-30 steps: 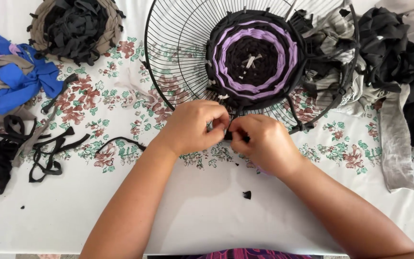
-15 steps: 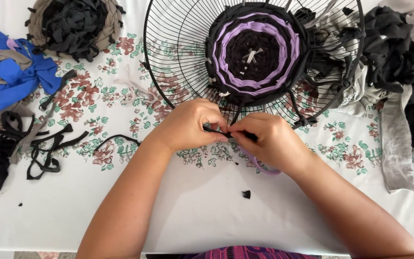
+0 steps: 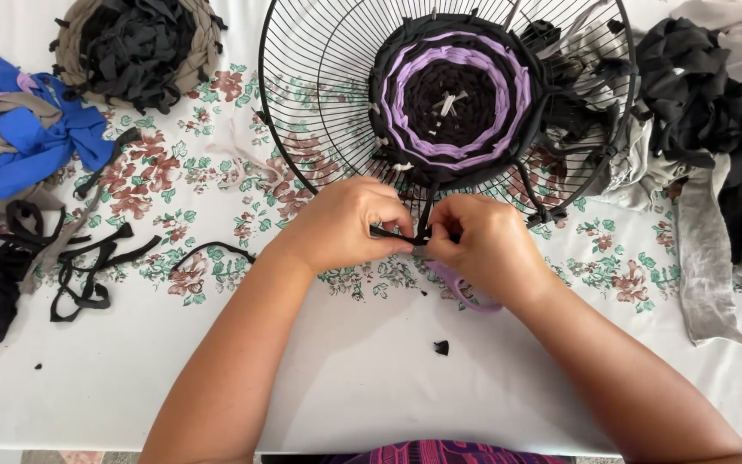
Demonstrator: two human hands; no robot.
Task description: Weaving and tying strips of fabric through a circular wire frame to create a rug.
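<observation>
Together, both hands [image 3: 414, 236] on black strip [image 3: 423, 225].

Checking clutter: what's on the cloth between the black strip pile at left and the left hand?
Head view: only a thin curved black strip lies on the flowered tablecloth between the black strip pile and the left hand.

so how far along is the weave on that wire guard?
Done: a round woven centre of black and purple rings fills the middle of the wire fan guard. In hand: left hand and right hand pinch a black fabric strip at its lower edge. Left: the outer spokes are bare; loose strips wait on the tablecloth.
</observation>
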